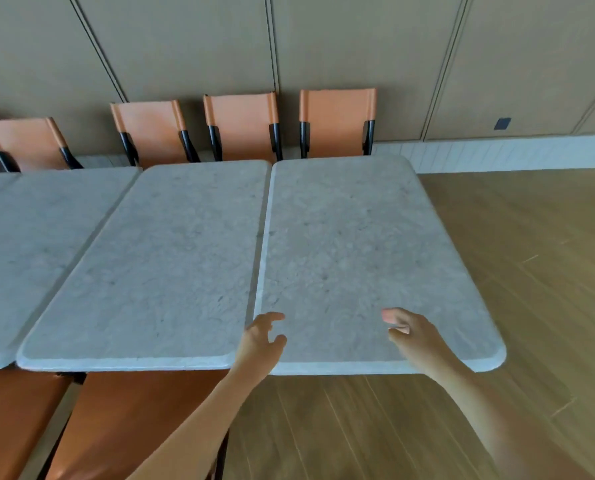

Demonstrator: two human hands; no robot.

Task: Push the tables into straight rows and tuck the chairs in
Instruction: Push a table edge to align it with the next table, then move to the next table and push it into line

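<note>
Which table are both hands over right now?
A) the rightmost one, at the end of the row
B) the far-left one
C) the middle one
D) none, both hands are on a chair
A: the left hand and the right hand both hover with loosely curled fingers over the near edge of the rightmost table, which ends the row beside bare wood floor.

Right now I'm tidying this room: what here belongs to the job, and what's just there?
Job: end table, middle table, left table, far chairs, near chairs, left hand, right hand.
Just there: wall socket, floor.
</note>
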